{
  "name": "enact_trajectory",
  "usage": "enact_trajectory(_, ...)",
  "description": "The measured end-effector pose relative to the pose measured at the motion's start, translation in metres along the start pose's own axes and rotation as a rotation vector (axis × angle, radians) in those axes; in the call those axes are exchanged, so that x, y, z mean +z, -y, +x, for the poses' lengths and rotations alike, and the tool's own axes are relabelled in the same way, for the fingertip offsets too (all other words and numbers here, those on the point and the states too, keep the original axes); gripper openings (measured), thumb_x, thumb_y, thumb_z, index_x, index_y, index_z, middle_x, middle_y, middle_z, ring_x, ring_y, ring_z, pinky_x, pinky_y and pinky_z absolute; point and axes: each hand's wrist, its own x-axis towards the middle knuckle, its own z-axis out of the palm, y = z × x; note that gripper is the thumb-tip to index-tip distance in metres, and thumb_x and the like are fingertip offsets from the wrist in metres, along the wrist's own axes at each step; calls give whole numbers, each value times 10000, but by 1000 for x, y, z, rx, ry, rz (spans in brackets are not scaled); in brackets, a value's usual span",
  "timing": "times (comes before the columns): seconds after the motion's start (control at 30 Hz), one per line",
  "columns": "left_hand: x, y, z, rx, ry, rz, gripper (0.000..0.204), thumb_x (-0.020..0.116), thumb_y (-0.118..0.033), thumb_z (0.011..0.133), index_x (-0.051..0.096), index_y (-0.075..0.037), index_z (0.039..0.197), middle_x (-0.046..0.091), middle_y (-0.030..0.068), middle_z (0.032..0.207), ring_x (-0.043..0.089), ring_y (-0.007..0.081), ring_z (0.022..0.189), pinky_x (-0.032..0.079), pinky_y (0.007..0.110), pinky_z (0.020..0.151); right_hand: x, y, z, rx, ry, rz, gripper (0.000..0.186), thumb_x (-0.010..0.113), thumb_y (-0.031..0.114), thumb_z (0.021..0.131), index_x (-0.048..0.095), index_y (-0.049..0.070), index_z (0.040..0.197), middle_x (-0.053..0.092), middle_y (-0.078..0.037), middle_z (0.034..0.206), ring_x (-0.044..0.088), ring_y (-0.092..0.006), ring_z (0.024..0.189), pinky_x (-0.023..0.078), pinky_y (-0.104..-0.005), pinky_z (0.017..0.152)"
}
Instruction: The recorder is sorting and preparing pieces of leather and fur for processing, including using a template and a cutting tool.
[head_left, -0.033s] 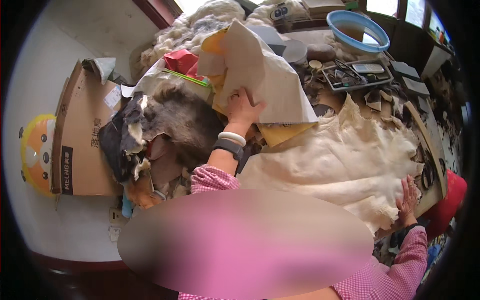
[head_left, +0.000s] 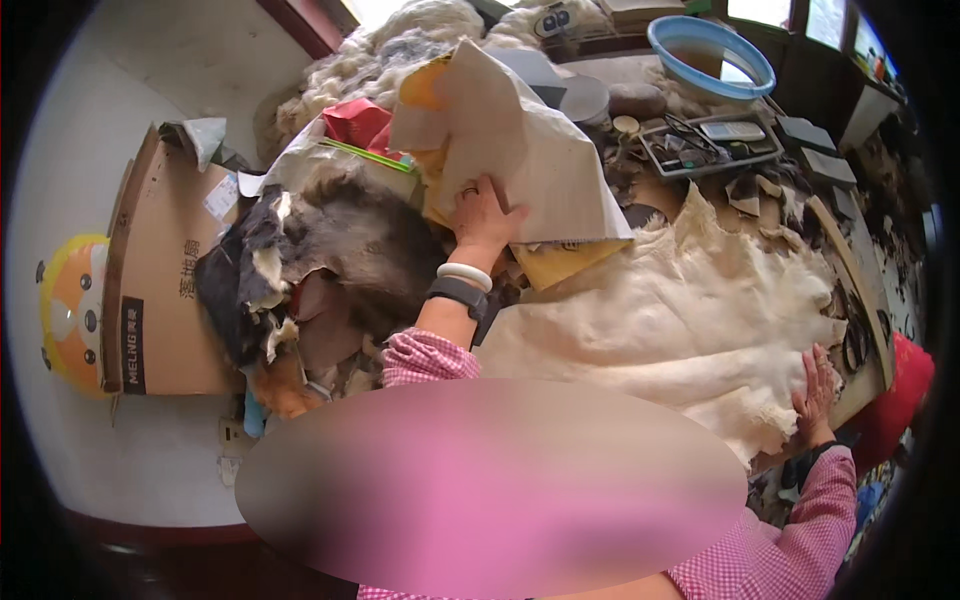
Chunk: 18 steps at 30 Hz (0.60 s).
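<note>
We can pass low over the broad, pale cream hide (head_left: pixel 650 320) between our left hand (head_left: pixel 485 215) and right hand (head_left: pixel 817 390). The raised beige paper sheet (head_left: pixel 550 170) blocks us far-left, the shaggy brown-black fur pile (head_left: pixel 380 235) left, the long curved wooden strip (head_left: pixel 864 288) right, the grey rectangular tool tray (head_left: pixel 725 166) beyond.

The hide (head_left: pixel 660 330) lies right of the fur (head_left: pixel 375 235), before the tray (head_left: pixel 725 164) and basin (head_left: pixel 705 86).
</note>
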Motion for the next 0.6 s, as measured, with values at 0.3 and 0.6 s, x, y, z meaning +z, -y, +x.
enact_trajectory(0.3, 31, 69, 18, -442, -320, -67, 979, 587, -709, 726, 335, 7, 1343, 410, 319, 1319, 389, 451, 1243, 328, 544, 1012, -4, 8, 5, -7, -27, 43, 663, 345, 528, 912, 364, 102, 1419, 287, -162, 1493, 249, -338, 1387, 160, -463, 1129)
enact_trajectory(0.6, -28, 57, 21, -218, -23, -1058, 379, 720, -201, 793, 617, 9, 1091, 656, 97, 1015, 615, 215, 938, 471, 347, 832, -7, 9, 10, 37, 21, 30, 714, 320, 572, 900, 348, 93, 1428, 283, -156, 1494, 246, -336, 1387, 162, -446, 1128)
